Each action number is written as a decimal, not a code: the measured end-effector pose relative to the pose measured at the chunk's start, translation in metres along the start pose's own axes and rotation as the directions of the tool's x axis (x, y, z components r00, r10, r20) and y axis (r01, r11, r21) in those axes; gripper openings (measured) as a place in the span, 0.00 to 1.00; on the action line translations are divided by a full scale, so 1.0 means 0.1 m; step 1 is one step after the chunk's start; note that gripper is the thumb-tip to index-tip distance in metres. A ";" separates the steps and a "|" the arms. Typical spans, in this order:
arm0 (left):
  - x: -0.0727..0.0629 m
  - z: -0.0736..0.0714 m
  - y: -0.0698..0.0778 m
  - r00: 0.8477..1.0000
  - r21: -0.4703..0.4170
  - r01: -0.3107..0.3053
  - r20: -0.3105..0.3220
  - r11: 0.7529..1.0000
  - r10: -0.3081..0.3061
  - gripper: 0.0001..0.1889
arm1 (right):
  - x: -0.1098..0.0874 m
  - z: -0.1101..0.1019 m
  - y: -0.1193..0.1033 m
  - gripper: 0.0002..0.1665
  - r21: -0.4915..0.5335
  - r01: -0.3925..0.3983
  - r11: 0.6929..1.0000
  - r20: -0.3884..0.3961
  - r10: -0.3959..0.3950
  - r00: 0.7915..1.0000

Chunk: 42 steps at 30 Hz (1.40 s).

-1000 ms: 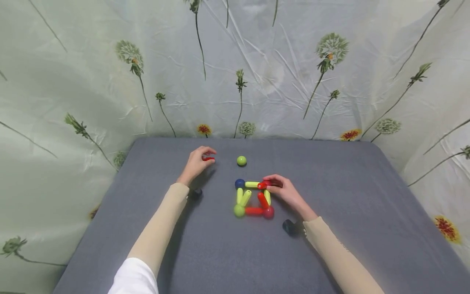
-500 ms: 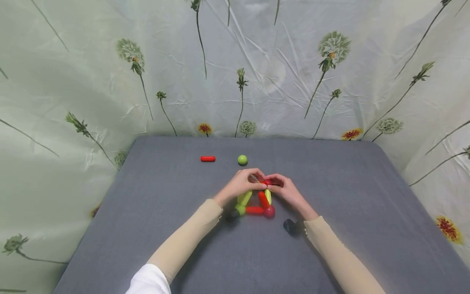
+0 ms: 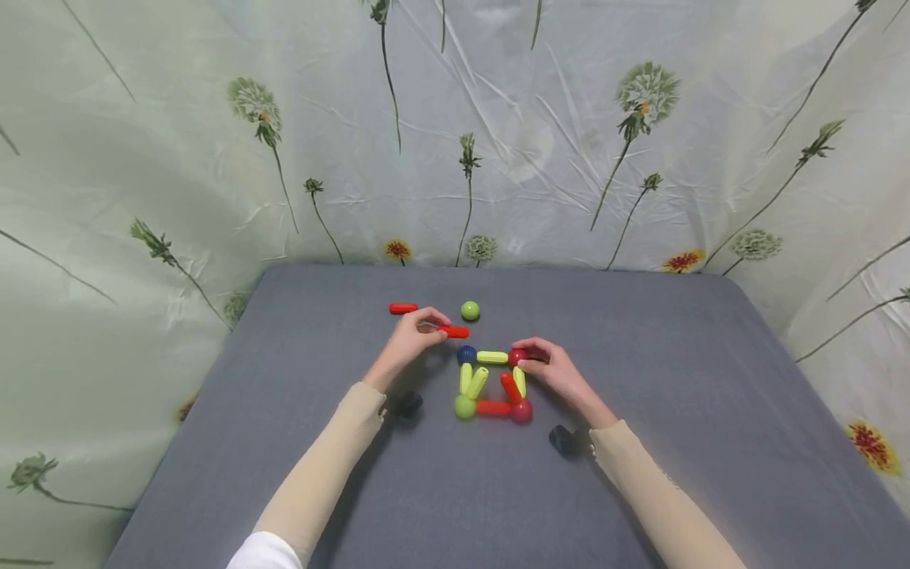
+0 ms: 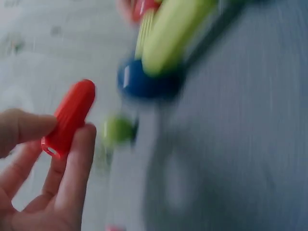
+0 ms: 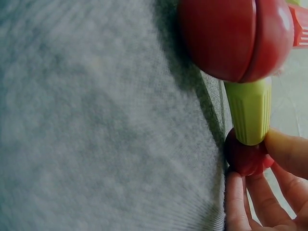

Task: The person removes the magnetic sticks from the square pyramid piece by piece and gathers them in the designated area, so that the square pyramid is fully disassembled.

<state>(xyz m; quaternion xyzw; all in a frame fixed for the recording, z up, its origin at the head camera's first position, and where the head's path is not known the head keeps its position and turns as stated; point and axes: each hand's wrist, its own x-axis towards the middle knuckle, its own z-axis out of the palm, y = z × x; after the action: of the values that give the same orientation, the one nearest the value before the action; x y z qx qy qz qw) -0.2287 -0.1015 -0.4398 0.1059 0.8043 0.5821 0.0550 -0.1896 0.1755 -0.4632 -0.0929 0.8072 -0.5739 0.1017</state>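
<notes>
My left hand [image 3: 411, 338] pinches a red rod [image 4: 73, 115] between thumb and fingers, raised behind and left of a square frame of balls and rods. My right hand [image 3: 558, 373] grips the frame's back right red ball [image 5: 243, 156]. The other corners are a blue ball [image 3: 466, 354], a green ball [image 3: 465, 407] and a front red ball [image 3: 522, 410]. Yellow-green rods [image 3: 492, 357] form the back and both sides; a red rod [image 3: 492, 408] forms the front. Another yellow-green rod [image 3: 479, 382] and another red rod [image 3: 509, 387] rise from the front corners.
A loose red rod [image 3: 403, 308] and a loose green ball [image 3: 470, 310] lie farther back on the grey cloth-covered table [image 3: 640, 332]. A flower-patterned curtain [image 3: 540, 142] hangs behind the table and along its sides.
My left hand left a red rod at the back, reached the back right red ball, and has pulled back left with a red rod that stood at that ball. My right hand stays there.
</notes>
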 end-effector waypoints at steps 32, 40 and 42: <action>-0.16 0.04 0.19 0.801 -0.062 -0.156 0.576 0.986 0.163 0.19 | -0.03 0.01 -0.01 0.18 0.010 0.068 0.998 0.001 -0.068 0.998; -0.22 0.32 0.18 0.839 0.049 -0.236 0.513 0.970 0.179 0.13 | -0.02 0.02 -0.01 0.20 -0.007 -0.011 1.000 0.004 0.011 1.000; -0.25 0.32 0.25 0.858 0.059 -0.257 0.473 0.965 0.200 0.12 | -0.01 0.01 0.00 0.20 -0.006 -0.010 1.000 0.000 0.010 1.000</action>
<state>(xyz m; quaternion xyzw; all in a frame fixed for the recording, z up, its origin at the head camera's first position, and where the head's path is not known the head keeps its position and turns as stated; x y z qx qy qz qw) -0.1950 -0.0707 -0.4273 0.3394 0.7829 0.4931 0.1694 -0.1878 0.1746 -0.4633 -0.0893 0.8094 -0.5710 0.1042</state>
